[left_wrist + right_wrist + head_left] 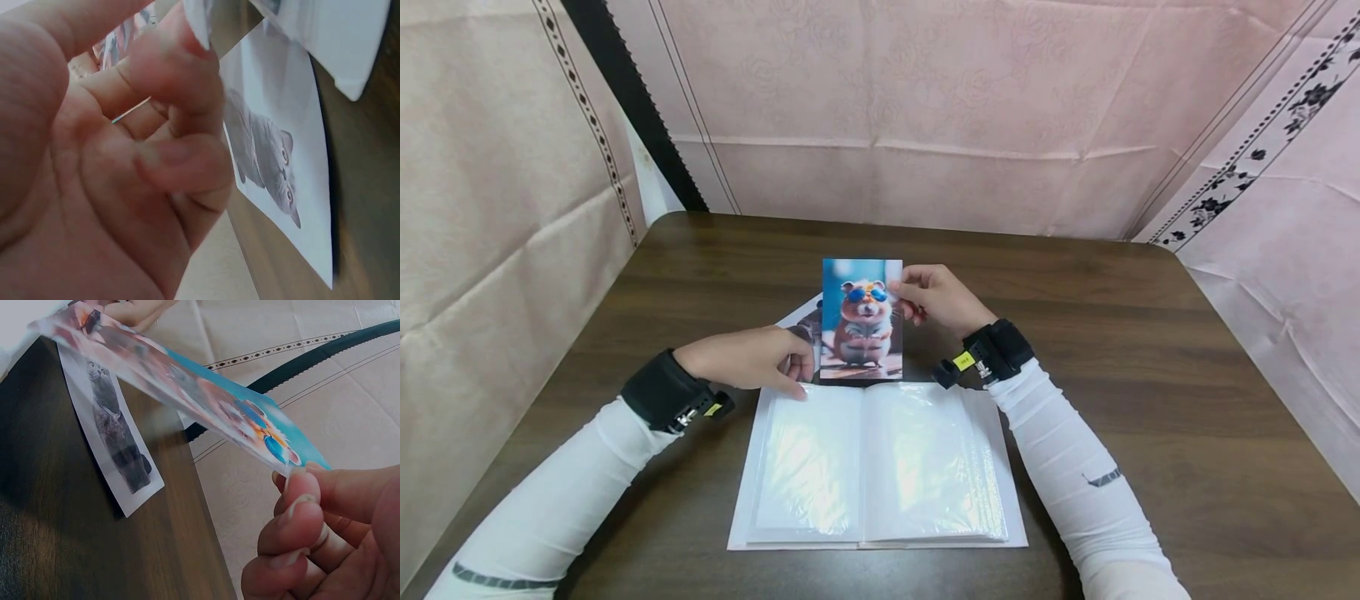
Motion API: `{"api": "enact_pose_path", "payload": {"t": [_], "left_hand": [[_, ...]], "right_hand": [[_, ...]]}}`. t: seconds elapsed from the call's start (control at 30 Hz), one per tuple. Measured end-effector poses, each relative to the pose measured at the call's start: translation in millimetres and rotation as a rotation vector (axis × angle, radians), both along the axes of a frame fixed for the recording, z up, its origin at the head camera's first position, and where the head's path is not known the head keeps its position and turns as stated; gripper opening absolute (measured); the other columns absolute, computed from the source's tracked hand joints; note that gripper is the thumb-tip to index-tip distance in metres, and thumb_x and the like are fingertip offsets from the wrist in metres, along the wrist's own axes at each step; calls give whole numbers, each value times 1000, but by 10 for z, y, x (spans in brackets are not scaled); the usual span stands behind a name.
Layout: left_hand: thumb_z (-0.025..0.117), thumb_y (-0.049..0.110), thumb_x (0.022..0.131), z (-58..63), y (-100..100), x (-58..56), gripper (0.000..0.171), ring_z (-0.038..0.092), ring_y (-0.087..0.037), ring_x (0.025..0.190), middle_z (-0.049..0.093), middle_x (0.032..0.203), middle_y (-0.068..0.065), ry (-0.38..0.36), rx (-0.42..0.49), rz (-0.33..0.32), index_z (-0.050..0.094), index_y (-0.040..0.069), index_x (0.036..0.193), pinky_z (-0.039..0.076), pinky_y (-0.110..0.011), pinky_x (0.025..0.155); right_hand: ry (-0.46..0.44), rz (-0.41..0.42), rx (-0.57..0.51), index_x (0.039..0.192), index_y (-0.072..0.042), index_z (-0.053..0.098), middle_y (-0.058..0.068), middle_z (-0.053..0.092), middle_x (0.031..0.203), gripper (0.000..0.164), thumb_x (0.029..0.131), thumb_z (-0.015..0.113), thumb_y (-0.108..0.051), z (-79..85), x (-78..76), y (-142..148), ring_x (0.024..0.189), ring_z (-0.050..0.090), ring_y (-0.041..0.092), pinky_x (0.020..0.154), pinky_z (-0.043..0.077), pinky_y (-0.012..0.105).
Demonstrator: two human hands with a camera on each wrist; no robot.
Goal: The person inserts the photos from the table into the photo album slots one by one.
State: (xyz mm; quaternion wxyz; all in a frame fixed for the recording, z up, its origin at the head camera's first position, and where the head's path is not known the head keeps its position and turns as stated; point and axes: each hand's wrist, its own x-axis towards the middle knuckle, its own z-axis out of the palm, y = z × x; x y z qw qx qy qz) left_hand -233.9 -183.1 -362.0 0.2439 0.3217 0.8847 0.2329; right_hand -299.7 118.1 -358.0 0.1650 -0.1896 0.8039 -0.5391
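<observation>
A photo (862,321) of a hamster in blue sunglasses stands raised just beyond the open photo album (745,508). My right hand (942,298) pinches it at its upper right edge between thumb and fingers, as the right wrist view also shows. At the top edge of the album's left page, my left hand (758,357) has its thumb over the clear sleeve and its other fingers curled behind. A thin pale edge (199,22) shows at those fingertips in the left wrist view. Both visible album pages are clear sleeves, without pictures.
A cat picture (115,425) lies flat on the brown wooden table (1120,392), beyond the album and partly covered by the raised photo in the head view. Pale patterned cloth (985,92) hangs behind the table and along its sides.
</observation>
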Motion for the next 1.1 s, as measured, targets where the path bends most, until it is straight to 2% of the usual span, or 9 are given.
{"api": "enact_pose_path", "payload": {"t": [0.27, 0.47, 0.73, 0.93, 1.1], "left_hand": [[82, 34, 85, 10, -78, 0, 25, 57, -14, 86, 64, 92, 7, 40, 19, -16, 69, 23, 103, 52, -27, 73], [79, 30, 88, 30, -93, 11, 21, 57, -14, 85, 66, 95, 8, 29, 44, -33, 71, 23, 107, 52, -27, 73], [78, 23, 90, 72, -98, 33, 25, 59, -15, 89, 70, 103, 6, -1, 85, -29, 76, 22, 115, 53, -25, 69], [77, 22, 90, 72, -90, 32, 23, 61, -15, 81, 71, 100, 5, -12, 90, -16, 77, 21, 114, 54, -26, 65], [79, 25, 89, 51, -90, 17, 21, 60, -14, 81, 70, 99, 4, 9, 66, -4, 74, 19, 108, 55, -27, 68]], "right_hand": [[-17, 7, -2, 100, -3, 66, 4, 59, 72, 22, 103, 59, -24, -24, -23, 1, 64, 55, 17, 62, 48, 26], [-25, -2, -2, 99, -4, 66, 4, 59, 72, 21, 103, 59, -24, -40, -26, 3, 64, 54, 17, 62, 48, 27], [-21, -13, 1, 100, -5, 66, 3, 59, 72, 22, 103, 60, -26, -70, -35, 3, 63, 55, 18, 62, 47, 25], [-25, -16, 7, 99, -5, 66, 3, 58, 72, 22, 103, 59, -26, -71, -34, 0, 64, 54, 18, 62, 48, 28], [-26, -27, 13, 100, -5, 67, 4, 59, 73, 24, 103, 60, -28, -67, -25, -2, 64, 55, 19, 63, 48, 26]]}}
